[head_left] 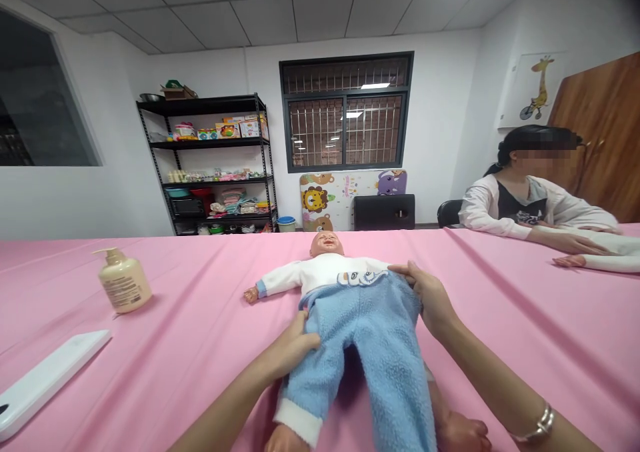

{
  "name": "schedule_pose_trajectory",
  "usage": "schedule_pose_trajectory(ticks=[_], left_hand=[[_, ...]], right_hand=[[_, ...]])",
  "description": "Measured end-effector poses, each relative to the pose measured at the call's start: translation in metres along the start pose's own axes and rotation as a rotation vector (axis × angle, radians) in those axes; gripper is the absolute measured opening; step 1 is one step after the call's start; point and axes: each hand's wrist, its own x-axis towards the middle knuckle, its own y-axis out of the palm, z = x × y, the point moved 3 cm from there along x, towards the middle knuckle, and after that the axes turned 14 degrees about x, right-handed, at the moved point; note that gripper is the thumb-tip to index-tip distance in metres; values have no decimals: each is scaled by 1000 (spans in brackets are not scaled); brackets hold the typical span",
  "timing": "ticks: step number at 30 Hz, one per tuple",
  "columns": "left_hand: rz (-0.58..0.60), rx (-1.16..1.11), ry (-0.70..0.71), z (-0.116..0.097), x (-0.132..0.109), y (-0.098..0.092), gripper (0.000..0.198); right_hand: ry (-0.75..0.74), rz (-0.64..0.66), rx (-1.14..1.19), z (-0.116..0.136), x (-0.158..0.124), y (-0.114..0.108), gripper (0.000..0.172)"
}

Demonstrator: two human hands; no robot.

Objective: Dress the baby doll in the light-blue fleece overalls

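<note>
Baby doll [325, 272] lies on its back on pink cloth [505, 319]; your left hand [293, 349], fingers half-curled, grips its blue fleece trousers [370, 332]; your right hand [430, 299] clasps their waist.

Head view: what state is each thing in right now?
doll, lying on its back
trousers, on the doll, fleece, waistband at its middle
top, on the doll, sleeves out sideways
left hand, on the side of the trousers
right hand, at the waistband
pump bottle, standing upright
co-worker, seated, hand by a second doll
</note>
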Motion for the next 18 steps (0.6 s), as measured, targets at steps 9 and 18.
schedule_pose_trajectory(ticks=[9, 18], left_hand=[[-808, 885, 953, -30, -30, 6, 83], [-761, 965, 1235, -45, -39, 9, 27]], right_hand=[[-245, 753, -228, 16, -69, 66, 48], [-193, 126, -456, -9, -22, 27, 47]])
